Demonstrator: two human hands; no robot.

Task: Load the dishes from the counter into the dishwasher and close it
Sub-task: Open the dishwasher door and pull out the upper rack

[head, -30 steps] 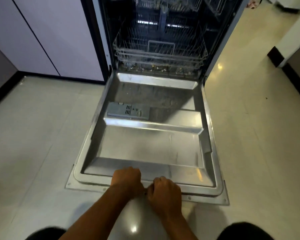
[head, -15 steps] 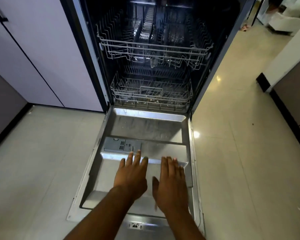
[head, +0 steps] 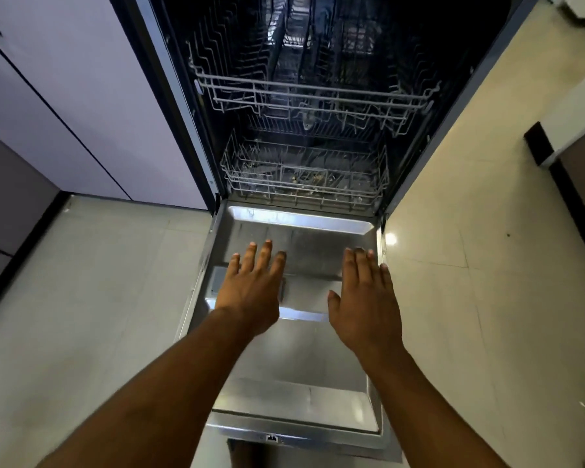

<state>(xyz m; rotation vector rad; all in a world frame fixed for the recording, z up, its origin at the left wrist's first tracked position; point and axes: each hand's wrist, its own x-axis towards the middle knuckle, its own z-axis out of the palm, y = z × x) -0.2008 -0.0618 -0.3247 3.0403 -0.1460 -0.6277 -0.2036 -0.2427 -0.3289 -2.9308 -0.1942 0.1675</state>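
Since a moment ago both hands have moved forward and apart. The left hand (head: pixel 250 288) and right hand (head: pixel 365 298) stretch flat, fingers straight and slightly spread, over the dishwasher door (head: pixel 301 366), which lies fully open below the lower rack (head: pixel 304 179).

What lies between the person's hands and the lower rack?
Only bare steel of the open door; nothing sits between the left hand, right hand and lower rack, head view.

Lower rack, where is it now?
In the head view, centre, the lower rack sits inside the dishwasher, under the upper rack and behind the open door.
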